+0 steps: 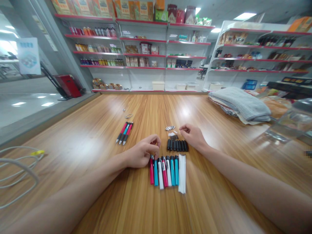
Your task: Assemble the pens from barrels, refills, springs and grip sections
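Note:
My left hand [143, 151] rests on the wooden table [97, 130] with its fingers curled in a pinch just above a row of red, teal and white pen barrels [164, 170]. What it pinches is too small to see. My right hand [192, 135] hovers with fingers pinched beside a small heap of silver pen tips [170, 128] and white bits, right behind a row of black grip sleeves [177, 145]. A bundle of white refills [182, 173] lies to the right of the barrels. Three assembled pens [124, 132] lie further left.
Folded striped cloths [241, 104] are stacked at the right, with a clear plastic container [290, 122] nearer. White cable [17, 165] coils at the left edge. Small metal rings [128, 116] lie beyond the pens. Shop shelves [146, 48] with goods line the back.

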`<state>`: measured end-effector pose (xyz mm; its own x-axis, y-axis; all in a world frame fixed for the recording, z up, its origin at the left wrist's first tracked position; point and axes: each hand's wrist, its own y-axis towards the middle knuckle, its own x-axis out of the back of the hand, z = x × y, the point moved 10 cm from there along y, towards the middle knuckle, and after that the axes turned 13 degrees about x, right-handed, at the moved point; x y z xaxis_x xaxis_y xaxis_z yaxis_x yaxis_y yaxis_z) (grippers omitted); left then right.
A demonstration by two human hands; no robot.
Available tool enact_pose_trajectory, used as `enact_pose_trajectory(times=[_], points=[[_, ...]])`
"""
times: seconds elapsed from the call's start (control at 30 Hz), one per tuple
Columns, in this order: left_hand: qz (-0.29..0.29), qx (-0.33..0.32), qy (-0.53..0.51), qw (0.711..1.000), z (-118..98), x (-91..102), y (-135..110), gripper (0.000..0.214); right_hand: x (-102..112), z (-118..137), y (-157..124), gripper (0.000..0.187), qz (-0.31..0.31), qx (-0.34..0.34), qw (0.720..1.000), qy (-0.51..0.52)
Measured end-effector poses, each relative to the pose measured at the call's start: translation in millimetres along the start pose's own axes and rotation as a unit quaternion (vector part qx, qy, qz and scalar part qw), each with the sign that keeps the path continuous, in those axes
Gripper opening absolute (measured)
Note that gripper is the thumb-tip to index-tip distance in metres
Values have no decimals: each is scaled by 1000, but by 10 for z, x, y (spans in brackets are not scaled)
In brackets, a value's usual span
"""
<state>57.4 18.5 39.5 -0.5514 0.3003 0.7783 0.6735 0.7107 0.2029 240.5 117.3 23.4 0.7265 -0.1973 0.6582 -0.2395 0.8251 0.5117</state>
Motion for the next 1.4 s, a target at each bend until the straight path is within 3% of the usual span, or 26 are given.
enact_pose_trajectory(times=[0.53,0.8,0.9,1.03,1.23,1.4], points=[[-28,-5,46,999,110,33,-11,37,-20,70,-3,15,15,12,1000,7],[-175,64,128,974,362,346,-16,37,-48,60,5,16,23,16,1000,0],[-135,34,126,982,226,311,-28,42,-51,53,6,15,24,16,1000,-2],[-72,9,126,989,127,197,-19,32,-56,36,7,16,25,16,1000,-4],[-141,64,140,978,369,271,25,24,-64,26,11,18,26,14,999,23],[-150,70,129,978,450,276,31,23,-78,25,26,21,42,0,990,135]])
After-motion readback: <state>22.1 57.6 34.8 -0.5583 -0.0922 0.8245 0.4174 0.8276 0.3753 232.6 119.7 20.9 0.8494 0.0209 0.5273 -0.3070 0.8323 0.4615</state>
